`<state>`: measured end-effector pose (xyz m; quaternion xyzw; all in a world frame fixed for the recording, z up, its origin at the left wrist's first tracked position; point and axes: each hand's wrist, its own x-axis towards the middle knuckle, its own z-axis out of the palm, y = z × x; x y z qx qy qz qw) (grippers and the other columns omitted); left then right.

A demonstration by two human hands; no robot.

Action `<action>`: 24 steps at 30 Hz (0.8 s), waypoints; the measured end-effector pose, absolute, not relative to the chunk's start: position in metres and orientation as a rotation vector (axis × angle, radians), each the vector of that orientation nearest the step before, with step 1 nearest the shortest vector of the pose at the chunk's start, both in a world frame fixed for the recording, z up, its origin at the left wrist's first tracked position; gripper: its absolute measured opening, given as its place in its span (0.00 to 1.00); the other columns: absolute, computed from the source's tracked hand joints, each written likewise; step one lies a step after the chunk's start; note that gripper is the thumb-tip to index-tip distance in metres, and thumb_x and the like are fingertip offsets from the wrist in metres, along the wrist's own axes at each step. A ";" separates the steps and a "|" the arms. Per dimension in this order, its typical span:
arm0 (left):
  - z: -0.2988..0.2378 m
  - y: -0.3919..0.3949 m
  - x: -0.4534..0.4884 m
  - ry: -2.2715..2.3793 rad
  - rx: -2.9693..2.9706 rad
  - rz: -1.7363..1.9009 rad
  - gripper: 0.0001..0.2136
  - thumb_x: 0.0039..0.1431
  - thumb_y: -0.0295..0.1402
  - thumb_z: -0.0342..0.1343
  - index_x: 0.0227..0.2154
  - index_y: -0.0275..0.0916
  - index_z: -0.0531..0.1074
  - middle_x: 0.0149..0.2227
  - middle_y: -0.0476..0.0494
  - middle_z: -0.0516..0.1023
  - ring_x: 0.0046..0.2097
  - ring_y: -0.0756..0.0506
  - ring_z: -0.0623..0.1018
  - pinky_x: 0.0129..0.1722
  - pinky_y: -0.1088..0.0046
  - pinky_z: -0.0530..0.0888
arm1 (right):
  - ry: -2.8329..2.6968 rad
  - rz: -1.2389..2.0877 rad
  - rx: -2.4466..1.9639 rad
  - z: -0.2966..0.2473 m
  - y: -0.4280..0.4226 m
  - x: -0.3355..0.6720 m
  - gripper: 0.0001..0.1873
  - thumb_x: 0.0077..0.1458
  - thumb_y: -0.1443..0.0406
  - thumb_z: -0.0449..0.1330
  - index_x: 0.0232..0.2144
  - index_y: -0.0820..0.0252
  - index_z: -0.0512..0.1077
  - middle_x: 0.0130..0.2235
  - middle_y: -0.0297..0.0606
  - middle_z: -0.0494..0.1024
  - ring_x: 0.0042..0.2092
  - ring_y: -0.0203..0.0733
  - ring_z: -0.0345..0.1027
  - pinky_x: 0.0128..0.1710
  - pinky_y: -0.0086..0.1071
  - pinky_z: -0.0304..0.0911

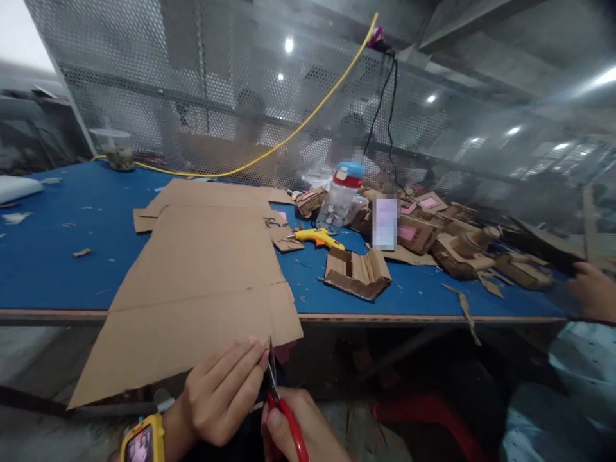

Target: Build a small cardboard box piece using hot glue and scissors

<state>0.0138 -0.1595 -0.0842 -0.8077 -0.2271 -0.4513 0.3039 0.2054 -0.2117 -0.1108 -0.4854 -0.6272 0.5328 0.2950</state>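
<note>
A large creased cardboard sheet (206, 256) lies on the blue table, its near end hanging past the front edge toward me. My left hand (224, 391) is closed on the sheet's near edge, fingers together on top and the thumb hidden beneath. Red-handled scissors (283, 417) are in my right hand (303, 423), fingers wrapped round the handles. Their blades point away from me, slightly parted, at the cardboard's edge just right of my left fingertips. A yellow watch (143, 443) is on my left wrist.
On the blue table (52, 256) lie a yellow glue gun (320, 238), a folded cardboard piece (357, 274) and a clear bottle (339, 196). Cardboard parts pile up at right, near another person's hand (594, 292). A plastic tub (118, 151) stands far left; a yellow cable (289, 138) crosses behind.
</note>
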 end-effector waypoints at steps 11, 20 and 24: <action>-0.087 -0.159 0.015 -0.593 -2.131 -1.229 0.12 0.68 0.22 0.48 0.35 0.29 0.78 0.36 0.34 0.86 0.45 0.42 0.85 0.43 0.68 0.83 | -1.620 1.583 -1.268 -0.104 -0.202 0.208 0.36 0.58 0.33 0.49 0.34 0.60 0.67 0.30 0.33 0.67 0.27 0.35 0.64 0.29 0.31 0.63; -0.086 -0.158 0.014 -0.576 -2.127 -1.223 0.16 0.69 0.22 0.44 0.34 0.29 0.78 0.36 0.34 0.86 0.46 0.42 0.85 0.44 0.68 0.83 | -1.619 1.500 -1.404 -0.092 -0.200 0.197 0.43 0.50 0.26 0.46 0.29 0.60 0.67 0.28 0.34 0.67 0.26 0.36 0.63 0.27 0.31 0.62; -0.082 -0.158 0.015 -0.532 -2.179 -1.140 0.17 0.69 0.22 0.42 0.32 0.28 0.76 0.34 0.30 0.85 0.42 0.40 0.86 0.41 0.67 0.84 | -1.617 1.538 -1.409 -0.086 -0.197 0.193 0.45 0.45 0.23 0.44 0.28 0.59 0.65 0.26 0.33 0.66 0.25 0.35 0.62 0.26 0.31 0.60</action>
